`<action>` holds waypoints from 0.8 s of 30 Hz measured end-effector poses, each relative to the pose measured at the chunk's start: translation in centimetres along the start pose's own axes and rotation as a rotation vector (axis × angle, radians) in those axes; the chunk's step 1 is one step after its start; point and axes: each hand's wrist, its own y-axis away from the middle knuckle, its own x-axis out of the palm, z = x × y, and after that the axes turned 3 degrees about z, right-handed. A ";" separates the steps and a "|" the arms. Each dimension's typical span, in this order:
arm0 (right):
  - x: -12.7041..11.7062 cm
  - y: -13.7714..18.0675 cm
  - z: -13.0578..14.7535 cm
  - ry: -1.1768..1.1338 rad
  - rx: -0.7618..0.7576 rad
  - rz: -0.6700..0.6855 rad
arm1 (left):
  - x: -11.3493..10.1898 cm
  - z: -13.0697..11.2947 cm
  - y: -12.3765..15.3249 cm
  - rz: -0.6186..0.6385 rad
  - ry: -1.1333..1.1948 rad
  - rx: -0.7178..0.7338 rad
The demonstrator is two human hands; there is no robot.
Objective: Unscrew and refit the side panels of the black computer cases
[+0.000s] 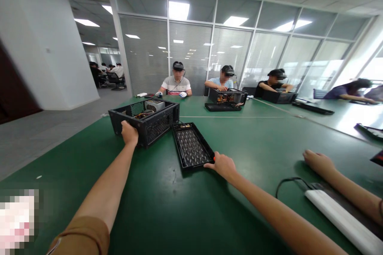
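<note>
On the left of the table stands a black computer case [158, 125] with its top side open. A silver power supply [154, 104] and some cables show inside it. My left hand [129, 133] grips the case at its near side, and its fingertips are partly hidden. Right of the case, a black case front panel [193, 145] has its ribbed inner side facing up. A thin cable seems to run from its far end to the case. My right hand [223, 164] holds the panel's near right corner, with the thumb along the near edge. Something small and red shows at that corner.
The green table [251, 139] spreads out ahead. A white power strip [341, 219] with a black cable lies at the lower right, beside another person's forearm [344, 179]. Across the table, several people sit, some working on another open computer case [227, 96] and a dark case [278, 96].
</note>
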 end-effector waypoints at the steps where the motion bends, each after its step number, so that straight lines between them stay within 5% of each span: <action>1: 0.2 -1.3 0.2 0.003 0.008 -0.008 | 1.3 -0.2 -1.1 0.001 -0.002 0.003; 7: 1.5 -10.0 1.7 -0.011 0.047 -0.063 | 8.4 -1.0 -5.7 0.154 -0.103 0.022; 13: 2.6 -17.2 2.9 -0.011 0.087 -0.094 | 14.6 0.0 -2.3 0.315 -0.080 0.139; 19: 3.8 -20.9 4.2 -0.024 0.093 -0.105 | 19.3 -0.3 -3.8 0.200 0.047 0.132; 24: 4.0 -20.4 6.9 0.024 0.037 -0.204 | 24.1 -0.7 -8.3 0.327 0.205 0.096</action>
